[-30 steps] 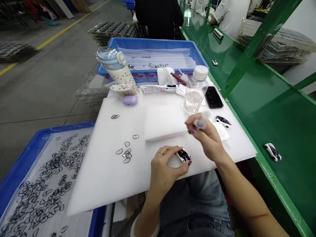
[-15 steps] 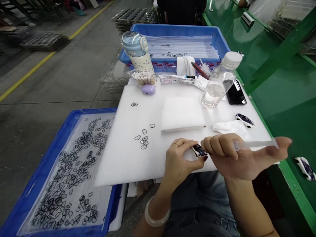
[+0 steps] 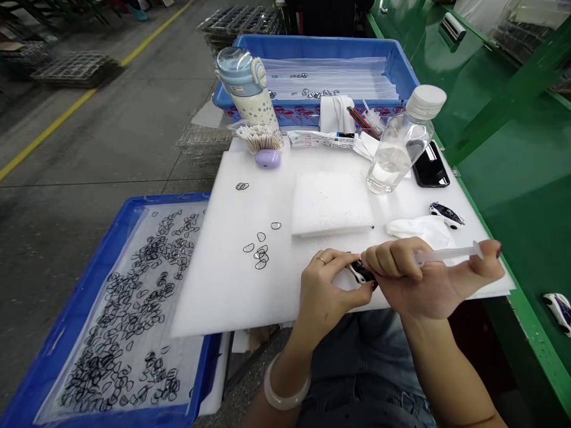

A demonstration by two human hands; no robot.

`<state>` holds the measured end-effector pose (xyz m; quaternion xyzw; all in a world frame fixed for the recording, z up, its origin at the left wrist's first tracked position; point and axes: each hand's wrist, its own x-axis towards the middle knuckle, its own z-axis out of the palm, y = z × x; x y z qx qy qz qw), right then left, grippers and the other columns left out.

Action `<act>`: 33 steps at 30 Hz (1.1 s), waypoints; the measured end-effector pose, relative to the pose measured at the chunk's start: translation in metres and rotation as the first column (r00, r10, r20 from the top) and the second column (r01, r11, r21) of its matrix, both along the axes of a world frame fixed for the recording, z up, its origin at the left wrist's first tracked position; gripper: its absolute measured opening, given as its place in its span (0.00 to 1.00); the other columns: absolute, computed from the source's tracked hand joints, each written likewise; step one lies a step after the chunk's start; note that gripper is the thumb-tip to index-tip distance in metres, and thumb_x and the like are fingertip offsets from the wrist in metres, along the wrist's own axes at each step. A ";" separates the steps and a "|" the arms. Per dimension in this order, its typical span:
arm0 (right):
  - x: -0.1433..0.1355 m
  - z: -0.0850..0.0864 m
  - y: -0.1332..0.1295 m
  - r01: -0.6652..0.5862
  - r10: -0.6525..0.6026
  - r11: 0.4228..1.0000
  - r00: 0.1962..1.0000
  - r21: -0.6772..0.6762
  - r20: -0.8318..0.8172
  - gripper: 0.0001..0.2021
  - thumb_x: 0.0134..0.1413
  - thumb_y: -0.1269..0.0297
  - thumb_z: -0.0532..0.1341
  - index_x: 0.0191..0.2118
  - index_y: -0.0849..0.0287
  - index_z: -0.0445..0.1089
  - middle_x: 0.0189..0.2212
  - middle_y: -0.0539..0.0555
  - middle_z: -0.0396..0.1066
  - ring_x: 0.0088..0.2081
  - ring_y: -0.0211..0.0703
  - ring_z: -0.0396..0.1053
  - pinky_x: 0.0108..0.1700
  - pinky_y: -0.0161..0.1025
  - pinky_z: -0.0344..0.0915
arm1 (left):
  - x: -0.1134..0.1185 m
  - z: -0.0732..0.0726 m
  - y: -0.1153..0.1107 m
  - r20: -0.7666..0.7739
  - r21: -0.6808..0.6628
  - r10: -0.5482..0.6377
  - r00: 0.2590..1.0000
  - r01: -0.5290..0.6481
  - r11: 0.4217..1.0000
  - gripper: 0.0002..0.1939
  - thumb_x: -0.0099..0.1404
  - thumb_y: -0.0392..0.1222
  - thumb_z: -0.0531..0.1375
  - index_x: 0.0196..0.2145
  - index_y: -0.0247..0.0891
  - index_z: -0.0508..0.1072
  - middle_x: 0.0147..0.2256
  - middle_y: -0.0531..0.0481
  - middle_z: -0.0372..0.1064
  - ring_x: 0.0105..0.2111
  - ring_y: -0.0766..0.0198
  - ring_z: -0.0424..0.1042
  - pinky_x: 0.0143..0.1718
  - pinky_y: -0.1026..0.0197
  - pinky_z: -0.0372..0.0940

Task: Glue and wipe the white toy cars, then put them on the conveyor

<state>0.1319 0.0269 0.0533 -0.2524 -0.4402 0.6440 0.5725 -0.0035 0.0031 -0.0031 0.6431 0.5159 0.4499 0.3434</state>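
Between the thumb and fingers of my left hand point(image 3: 328, 285) is a small black-and-white toy car point(image 3: 360, 271), held just above the near edge of the white board point(image 3: 250, 297). My right hand point(image 3: 419, 276) is wrapped round a clear syringe point(image 3: 448, 254), with the thumb on the plunger's end. Its front tip is hidden behind my fingers, close to the car, so I cannot tell whether it touches. Several thin black rings point(image 3: 261, 255) lie on the board to the left. A second toy car point(image 3: 446, 215) stands by a white cloth point(image 3: 419, 230) on the right.
A white foam block point(image 3: 332, 205) lies mid-board. Behind it stand a clear bottle point(image 3: 404, 142), a blue-lidded tumbler point(image 3: 250, 89), cotton swabs point(image 3: 259, 138) and a phone point(image 3: 432, 166). A blue tray point(image 3: 120, 223) of rings is at left, a blue bin point(image 3: 312, 44) behind. Another car point(image 3: 558, 312) sits right.
My right thumb and the syringe plunger have moved in toward the fist, and the right hand has shifted slightly left. My left hand keeps its hold on the toy car. The view has shifted slightly.
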 end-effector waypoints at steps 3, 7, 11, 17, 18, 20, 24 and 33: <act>0.000 -0.002 0.001 -0.016 0.017 1.000 1.000 0.006 -0.011 0.35 0.50 0.24 0.40 0.16 0.54 0.45 0.12 0.46 0.36 0.17 0.37 0.38 0.22 0.41 0.44 | 0.000 0.000 0.000 -0.002 0.007 0.003 1.000 -0.003 1.000 0.15 0.48 0.35 0.70 0.36 0.42 0.80 0.34 0.51 0.75 0.36 0.57 0.74 0.40 0.52 0.71; -0.001 -0.002 0.000 -0.005 0.005 1.000 1.000 0.008 -0.010 0.35 0.51 0.25 0.40 0.17 0.55 0.45 0.12 0.46 0.36 0.17 0.37 0.39 0.22 0.40 0.44 | 0.000 0.000 0.000 -0.019 -0.006 -0.007 1.000 0.007 1.000 0.14 0.48 0.35 0.70 0.36 0.41 0.80 0.34 0.50 0.75 0.36 0.57 0.74 0.40 0.52 0.71; -0.002 -0.001 -0.002 0.033 -0.033 0.999 0.999 0.009 -0.007 0.35 0.51 0.25 0.42 0.17 0.55 0.44 0.12 0.46 0.36 0.16 0.36 0.39 0.22 0.40 0.43 | 0.000 0.001 0.001 -0.021 -0.001 -0.010 1.000 0.010 1.000 0.14 0.48 0.34 0.70 0.36 0.41 0.80 0.35 0.50 0.75 0.37 0.56 0.74 0.41 0.52 0.71; -0.005 0.001 -0.003 0.081 -0.081 0.997 0.997 0.004 -0.007 0.34 0.52 0.26 0.44 0.16 0.54 0.45 0.11 0.45 0.36 0.16 0.36 0.39 0.22 0.40 0.42 | 0.000 0.001 0.001 -0.027 0.006 -0.011 1.000 0.011 1.000 0.14 0.49 0.35 0.70 0.36 0.41 0.80 0.35 0.49 0.76 0.36 0.57 0.75 0.41 0.51 0.71; -0.005 0.001 -0.003 0.085 -0.085 0.996 0.996 0.004 -0.009 0.34 0.52 0.26 0.44 0.16 0.54 0.45 0.11 0.45 0.36 0.16 0.36 0.39 0.22 0.41 0.42 | 0.000 0.002 0.001 -0.028 0.002 -0.013 1.000 0.013 1.000 0.14 0.49 0.35 0.70 0.36 0.40 0.80 0.35 0.49 0.76 0.36 0.56 0.75 0.41 0.51 0.71; -0.005 0.002 -0.003 0.089 -0.089 0.996 0.996 0.006 -0.012 0.34 0.51 0.26 0.46 0.16 0.55 0.46 0.12 0.45 0.36 0.16 0.36 0.40 0.22 0.40 0.43 | 0.000 0.002 0.001 -0.031 -0.003 -0.014 0.999 0.014 1.000 0.14 0.49 0.35 0.70 0.37 0.39 0.80 0.35 0.48 0.76 0.37 0.56 0.75 0.42 0.51 0.71; -0.006 0.002 -0.004 0.111 -0.111 0.994 0.994 0.016 -0.008 0.34 0.51 0.27 0.47 0.16 0.55 0.45 0.12 0.45 0.37 0.17 0.35 0.40 0.22 0.39 0.43 | -0.001 0.002 0.001 -0.041 -0.002 -0.008 0.999 0.008 1.000 0.14 0.49 0.36 0.70 0.37 0.40 0.80 0.35 0.48 0.77 0.36 0.56 0.75 0.41 0.51 0.71; -0.008 -0.001 -0.007 0.158 -0.160 0.984 0.987 0.087 0.023 0.33 0.54 0.29 0.45 0.17 0.55 0.45 0.13 0.45 0.37 0.17 0.35 0.41 0.22 0.39 0.42 | 0.000 0.003 0.001 -0.048 -0.030 -0.010 0.999 0.008 0.999 0.15 0.50 0.35 0.69 0.39 0.38 0.80 0.35 0.47 0.77 0.37 0.55 0.75 0.42 0.51 0.70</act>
